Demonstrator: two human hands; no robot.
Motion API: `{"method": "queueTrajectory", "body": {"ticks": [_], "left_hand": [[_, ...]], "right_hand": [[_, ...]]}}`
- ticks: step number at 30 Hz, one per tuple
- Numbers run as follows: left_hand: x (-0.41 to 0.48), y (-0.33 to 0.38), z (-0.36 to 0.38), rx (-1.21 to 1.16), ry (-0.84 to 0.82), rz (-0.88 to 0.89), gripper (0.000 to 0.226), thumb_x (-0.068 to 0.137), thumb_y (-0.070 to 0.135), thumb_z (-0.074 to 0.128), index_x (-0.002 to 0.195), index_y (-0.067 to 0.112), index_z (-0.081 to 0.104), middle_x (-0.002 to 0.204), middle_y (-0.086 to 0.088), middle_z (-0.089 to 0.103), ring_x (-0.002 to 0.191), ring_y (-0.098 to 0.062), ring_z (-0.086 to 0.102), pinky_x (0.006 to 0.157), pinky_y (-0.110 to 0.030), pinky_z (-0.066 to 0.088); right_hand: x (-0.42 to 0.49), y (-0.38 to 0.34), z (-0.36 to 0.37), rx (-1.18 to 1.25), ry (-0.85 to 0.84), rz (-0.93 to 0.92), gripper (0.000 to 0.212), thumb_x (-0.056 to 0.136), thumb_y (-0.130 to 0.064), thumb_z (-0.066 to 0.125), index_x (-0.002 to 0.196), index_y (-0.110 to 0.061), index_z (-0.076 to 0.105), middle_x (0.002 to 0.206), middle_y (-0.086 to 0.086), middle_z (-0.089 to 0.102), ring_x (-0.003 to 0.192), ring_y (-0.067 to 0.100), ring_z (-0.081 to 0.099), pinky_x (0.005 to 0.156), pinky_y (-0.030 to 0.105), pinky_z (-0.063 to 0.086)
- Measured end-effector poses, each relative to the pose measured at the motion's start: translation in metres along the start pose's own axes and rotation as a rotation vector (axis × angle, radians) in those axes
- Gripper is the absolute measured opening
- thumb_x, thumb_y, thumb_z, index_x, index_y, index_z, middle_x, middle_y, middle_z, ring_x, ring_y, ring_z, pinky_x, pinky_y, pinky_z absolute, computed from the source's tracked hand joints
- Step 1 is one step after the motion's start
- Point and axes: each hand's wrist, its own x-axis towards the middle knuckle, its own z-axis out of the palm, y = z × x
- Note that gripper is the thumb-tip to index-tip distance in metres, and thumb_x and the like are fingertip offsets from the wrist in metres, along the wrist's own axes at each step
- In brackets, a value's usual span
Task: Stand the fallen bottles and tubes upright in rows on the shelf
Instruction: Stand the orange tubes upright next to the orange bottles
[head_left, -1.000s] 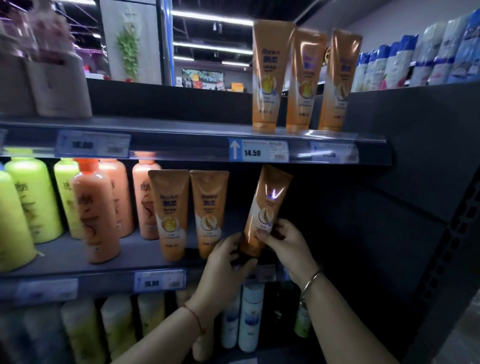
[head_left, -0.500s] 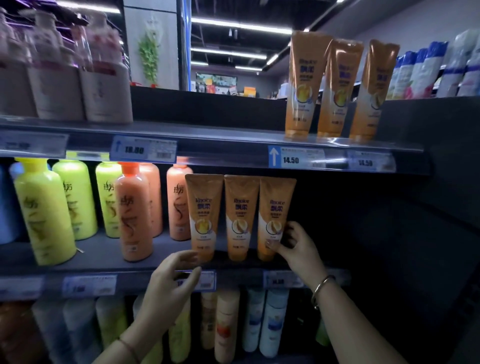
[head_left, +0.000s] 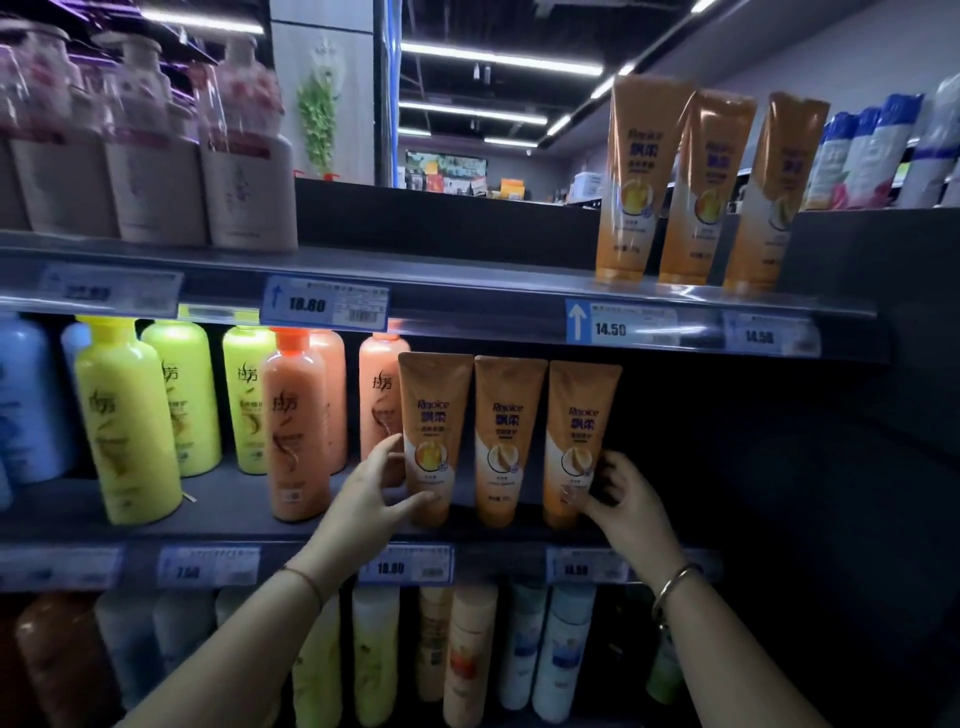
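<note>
Three orange tubes stand cap-down side by side on the middle shelf (head_left: 234, 512), just right of the orange bottles (head_left: 296, 431): left tube (head_left: 434, 415), middle tube (head_left: 506, 431), right tube (head_left: 579, 426). The person's left hand (head_left: 374, 493) pinches the left tube low down, thumb across the front and fingers tucked behind its edge. The right hand (head_left: 621, 506) is curled round the lower edge of the right tube, the same sort of narrow grip near the cap.

Handling guess: these look like soft squeezy plastic, light, and glossy enough to be a bit slippery. With a wide flat crimp up top and a small cap at the bottom, they're probably tippy, and since they're nearly touching, nudging one could domino the neighbours. Down low near the cap looks like the smart place to hold, where the body should be stiffest. Squeezing the middle would likely just dent it. Nothing seems fragile, so a fall would only mean redoing the row.
</note>
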Motion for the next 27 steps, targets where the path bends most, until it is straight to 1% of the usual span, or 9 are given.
{"method": "queueTrajectory", "body": {"ticks": [2,6,9,12,16,19,22,25,27], "left_hand": [[0.008,0.002,-0.003,-0.011,-0.121,-0.022,0.061,0.079,0.022,0.075,0.131,0.028,0.044,0.116,0.015,0.059,0.110,-0.006,0.058,0.086,-0.023,0.053],[0.019,-0.002,-0.008,0.016,-0.206,-0.019,0.046,0.078,0.020,0.075,0.118,0.023,0.054,0.115,0.009,0.064,0.109,-0.009,0.061,0.091,-0.032,0.055],[0.017,-0.005,-0.007,0.021,-0.196,0.013,0.044,0.079,0.021,0.074,0.118,0.023,0.054,0.114,0.009,0.065,0.108,-0.007,0.062,0.090,-0.030,0.055],[0.015,-0.009,-0.005,0.030,-0.162,0.036,0.043,0.080,0.023,0.073,0.118,0.024,0.054,0.114,0.010,0.065,0.108,-0.007,0.062,0.091,-0.032,0.055],[0.013,-0.012,-0.003,0.035,-0.153,0.042,0.043,0.080,0.025,0.072,0.119,0.027,0.053,0.114,0.010,0.066,0.107,-0.006,0.062,0.092,-0.035,0.055],[0.010,-0.009,-0.003,0.034,-0.149,0.035,0.050,0.081,0.027,0.071,0.126,0.030,0.049,0.117,0.012,0.064,0.110,-0.004,0.060,0.095,-0.036,0.054],[0.004,-0.002,-0.005,0.022,-0.141,0.007,0.071,0.081,0.027,0.072,0.140,0.033,0.034,0.129,0.012,0.058,0.119,-0.004,0.055,0.100,-0.036,0.050],[-0.010,0.000,-0.006,0.025,-0.054,0.007,0.082,0.080,0.028,0.073,0.146,0.030,0.025,0.131,0.016,0.050,0.124,-0.002,0.048,0.105,-0.028,0.044],[-0.026,-0.004,-0.012,0.082,0.067,0.039,0.079,0.081,0.031,0.072,0.147,0.024,0.028,0.126,0.013,0.051,0.122,-0.003,0.049,0.104,-0.025,0.044]], "right_hand": [[0.000,-0.001,-0.002,-0.003,0.001,0.003,0.060,0.081,-0.011,0.075,0.134,-0.014,0.047,0.111,-0.009,0.050,0.110,0.008,0.047,0.088,0.021,0.039],[0.000,-0.002,-0.005,0.010,0.002,0.015,0.060,0.081,-0.007,0.074,0.134,-0.011,0.046,0.111,-0.007,0.048,0.112,0.012,0.046,0.091,0.026,0.037],[-0.002,-0.005,-0.003,0.009,0.001,0.030,0.061,0.081,-0.008,0.074,0.135,-0.012,0.045,0.113,-0.006,0.048,0.112,0.011,0.045,0.092,0.026,0.037],[-0.002,-0.005,-0.004,0.006,0.002,0.043,0.059,0.080,-0.007,0.075,0.130,-0.016,0.047,0.114,-0.005,0.050,0.112,0.013,0.047,0.091,0.027,0.038],[-0.003,-0.004,-0.004,-0.031,0.002,0.057,0.065,0.080,-0.011,0.075,0.137,-0.014,0.044,0.116,-0.005,0.048,0.116,0.014,0.047,0.093,0.027,0.038],[-0.004,-0.004,-0.005,-0.044,-0.007,0.055,0.067,0.081,-0.011,0.075,0.139,-0.011,0.043,0.121,0.001,0.051,0.117,0.016,0.049,0.094,0.027,0.038],[-0.004,-0.001,-0.007,-0.048,-0.006,0.053,0.069,0.080,-0.016,0.076,0.140,-0.013,0.043,0.132,0.008,0.050,0.125,0.022,0.048,0.097,0.029,0.037],[-0.009,0.000,-0.006,-0.013,0.081,0.037,0.063,0.078,-0.022,0.078,0.134,-0.018,0.049,0.127,0.001,0.055,0.115,0.015,0.050,0.097,0.032,0.040],[-0.017,-0.004,-0.002,-0.009,0.182,-0.003,0.050,0.079,-0.024,0.077,0.124,-0.019,0.056,0.118,-0.002,0.060,0.112,0.016,0.055,0.092,0.032,0.043]]}}
